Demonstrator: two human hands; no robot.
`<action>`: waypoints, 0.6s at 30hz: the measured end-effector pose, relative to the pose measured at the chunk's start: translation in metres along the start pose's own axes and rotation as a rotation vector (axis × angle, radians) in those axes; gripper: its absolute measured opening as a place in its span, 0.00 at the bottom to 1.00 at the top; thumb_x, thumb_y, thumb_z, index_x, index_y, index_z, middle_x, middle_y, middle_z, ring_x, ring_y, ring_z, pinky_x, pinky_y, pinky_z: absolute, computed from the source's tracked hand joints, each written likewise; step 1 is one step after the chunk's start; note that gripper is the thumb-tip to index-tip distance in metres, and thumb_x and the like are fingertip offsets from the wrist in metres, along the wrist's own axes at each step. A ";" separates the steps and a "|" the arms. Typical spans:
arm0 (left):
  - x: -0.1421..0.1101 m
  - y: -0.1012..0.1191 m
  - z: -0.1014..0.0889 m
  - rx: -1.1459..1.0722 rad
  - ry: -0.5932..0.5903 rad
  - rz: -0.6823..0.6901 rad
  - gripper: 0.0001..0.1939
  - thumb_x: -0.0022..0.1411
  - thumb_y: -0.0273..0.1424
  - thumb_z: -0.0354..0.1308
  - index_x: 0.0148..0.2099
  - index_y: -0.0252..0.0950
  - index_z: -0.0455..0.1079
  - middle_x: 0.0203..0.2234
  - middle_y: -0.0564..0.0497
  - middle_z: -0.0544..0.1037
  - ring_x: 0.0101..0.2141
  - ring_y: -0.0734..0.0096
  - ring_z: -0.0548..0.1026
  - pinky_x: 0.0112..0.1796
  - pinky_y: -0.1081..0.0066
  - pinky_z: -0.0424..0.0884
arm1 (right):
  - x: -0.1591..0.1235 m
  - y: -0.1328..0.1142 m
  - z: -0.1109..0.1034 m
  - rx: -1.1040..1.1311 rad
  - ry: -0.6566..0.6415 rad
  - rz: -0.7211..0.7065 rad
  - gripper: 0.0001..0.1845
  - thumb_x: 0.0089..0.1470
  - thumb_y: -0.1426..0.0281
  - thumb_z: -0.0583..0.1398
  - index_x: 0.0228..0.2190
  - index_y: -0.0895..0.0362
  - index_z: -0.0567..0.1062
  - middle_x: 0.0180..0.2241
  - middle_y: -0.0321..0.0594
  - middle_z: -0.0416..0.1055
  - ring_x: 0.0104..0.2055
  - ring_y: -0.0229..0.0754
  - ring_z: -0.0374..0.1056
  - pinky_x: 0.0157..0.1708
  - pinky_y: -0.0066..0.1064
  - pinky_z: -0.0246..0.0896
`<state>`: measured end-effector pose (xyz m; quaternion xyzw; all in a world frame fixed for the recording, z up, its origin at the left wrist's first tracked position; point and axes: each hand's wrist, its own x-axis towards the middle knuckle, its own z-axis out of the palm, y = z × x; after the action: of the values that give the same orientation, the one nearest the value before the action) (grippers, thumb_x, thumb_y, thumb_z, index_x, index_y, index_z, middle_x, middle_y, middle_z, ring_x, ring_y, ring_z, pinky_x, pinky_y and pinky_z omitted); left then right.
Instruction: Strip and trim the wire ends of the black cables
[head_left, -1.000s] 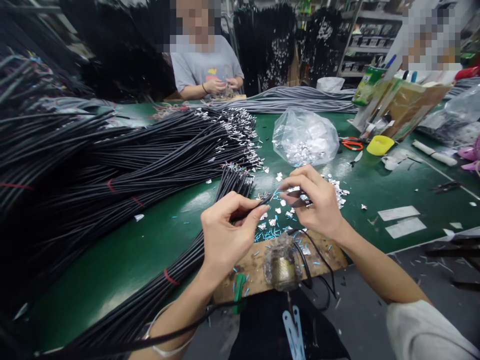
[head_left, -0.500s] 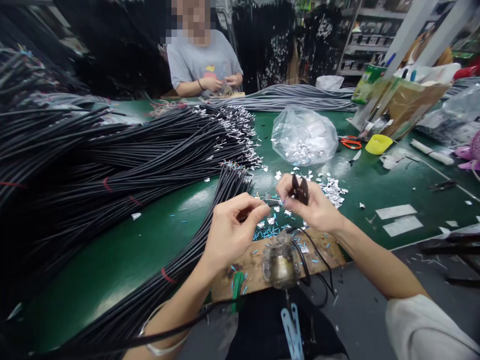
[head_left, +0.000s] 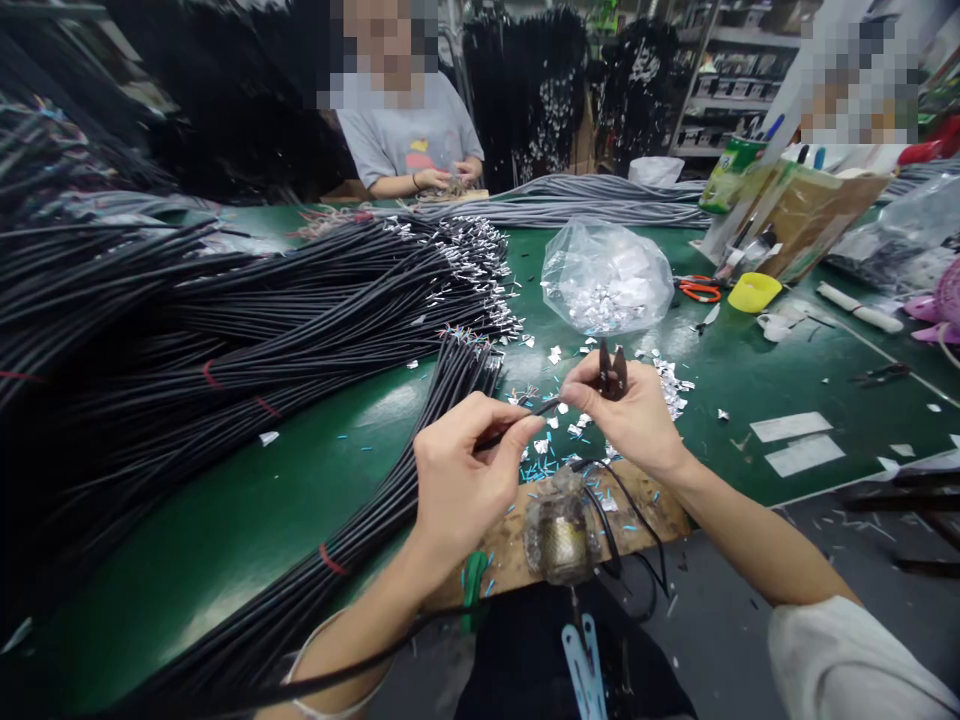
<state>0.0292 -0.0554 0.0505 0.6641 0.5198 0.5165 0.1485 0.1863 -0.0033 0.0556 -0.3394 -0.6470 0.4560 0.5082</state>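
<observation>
Above the near edge of the green table (head_left: 300, 480), just beyond a wooden board (head_left: 502, 545), the left hand (head_left: 476, 465) pinches a black cable (head_left: 547, 406) between thumb and forefinger. The right hand (head_left: 634, 415) also holds dark cutters (head_left: 611, 372), blades upward and spread; its thumb and forefinger press together at the cable's end (exactly what they catch there is too small to tell). Too sharp a tug could damage that end or slide the cable out of the left pinch, and a careless wrist turn might bring the blades against a finger. Loose blue clippings (head_left: 541, 470) nearby could cling to the end. No writing is legible; the green can (head_left: 731, 175) toward the far edge, on the right, carries blurred print.
</observation>
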 end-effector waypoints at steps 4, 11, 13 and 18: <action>0.002 -0.004 0.001 -0.057 -0.101 -0.014 0.11 0.61 0.30 0.54 0.26 0.34 0.70 0.19 0.55 0.69 0.19 0.80 0.62 0.20 0.77 0.58 | -0.001 0.004 0.005 0.289 -0.213 0.215 0.22 0.45 0.50 0.61 0.21 0.56 0.65 0.17 0.27 0.53 0.15 0.28 0.43 0.14 0.26 0.38; -0.009 -0.003 0.015 0.117 0.065 0.090 0.07 0.55 0.29 0.59 0.26 0.33 0.68 0.19 0.56 0.67 0.19 0.81 0.63 0.20 0.77 0.58 | 0.004 0.007 0.005 -0.145 0.124 -0.014 0.16 0.45 0.59 0.64 0.20 0.58 0.67 0.21 0.32 0.59 0.23 0.32 0.51 0.22 0.28 0.45; -0.010 -0.003 0.017 0.181 0.129 0.141 0.07 0.55 0.27 0.60 0.25 0.33 0.67 0.19 0.56 0.67 0.19 0.81 0.62 0.20 0.78 0.57 | 0.005 0.008 0.007 0.065 0.012 0.171 0.20 0.44 0.55 0.63 0.20 0.57 0.64 0.17 0.28 0.52 0.19 0.30 0.46 0.19 0.27 0.41; -0.004 -0.005 0.012 0.088 0.107 0.053 0.07 0.54 0.28 0.60 0.25 0.33 0.67 0.18 0.57 0.66 0.18 0.81 0.62 0.19 0.79 0.58 | 0.004 0.008 0.011 0.333 -0.200 0.258 0.21 0.47 0.50 0.59 0.24 0.55 0.61 0.17 0.25 0.44 0.17 0.30 0.38 0.15 0.26 0.34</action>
<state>0.0371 -0.0531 0.0398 0.6548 0.5315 0.5317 0.0772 0.1749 0.0003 0.0486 -0.2839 -0.5610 0.6492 0.4280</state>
